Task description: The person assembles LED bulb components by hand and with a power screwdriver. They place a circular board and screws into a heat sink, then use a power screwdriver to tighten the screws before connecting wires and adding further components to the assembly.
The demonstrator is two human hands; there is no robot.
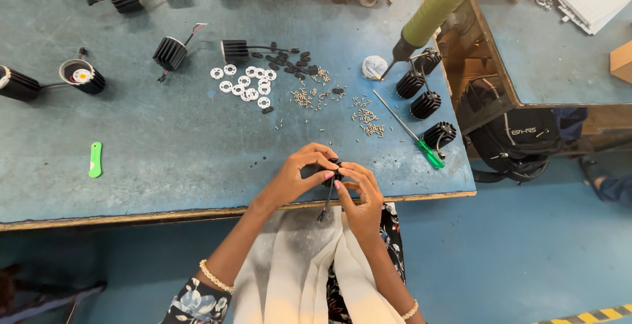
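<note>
My left hand (297, 172) and my right hand (359, 192) meet over the near edge of the blue table (164, 146). Between their fingertips they grip a small black finned lamp part (332, 174), and its thin black wire (325, 204) hangs down toward my lap. Most of the part is hidden by my fingers. Just beyond my hands lie several small screws (368, 118) and a green-handled screwdriver (411, 133).
White rings (247, 81) and small black pieces (289, 62) lie mid-table. Black finned heat sinks (424, 103) stand at the right edge, more along the far edge. A green powered screwdriver (438, 4) hangs above. A green tool (95, 159) lies left; a black backpack (520, 143) sits on the floor.
</note>
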